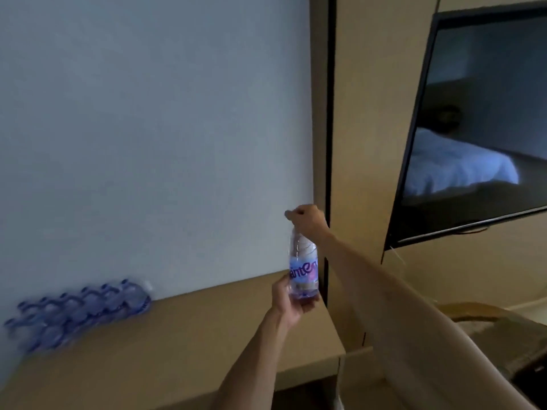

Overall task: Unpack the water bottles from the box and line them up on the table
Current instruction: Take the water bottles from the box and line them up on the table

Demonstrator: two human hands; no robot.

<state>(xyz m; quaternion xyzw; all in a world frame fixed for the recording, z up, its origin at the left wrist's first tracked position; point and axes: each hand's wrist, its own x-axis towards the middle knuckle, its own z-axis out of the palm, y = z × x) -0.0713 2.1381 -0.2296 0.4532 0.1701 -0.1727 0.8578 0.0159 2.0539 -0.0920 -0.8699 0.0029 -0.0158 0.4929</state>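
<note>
Above the table's [183,335] right end, a water bottle [303,269] hangs upright in mid-air btwn both hands. Right hand [306,218] pinches round the cap; left hand [288,303] cups the base from below, prob. to steady it for setting down. Blurred row of bottles [80,313] already lines the wall far left, so this one likely joins that row. Box [500,329] sits low right, partly hidden.

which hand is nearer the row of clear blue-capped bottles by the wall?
Left. The left hand grips the base of the held clear plastic bottle, closer to the row of clear blue-capped bottles; the right hand pinches its cap, higher and farther right.
</note>
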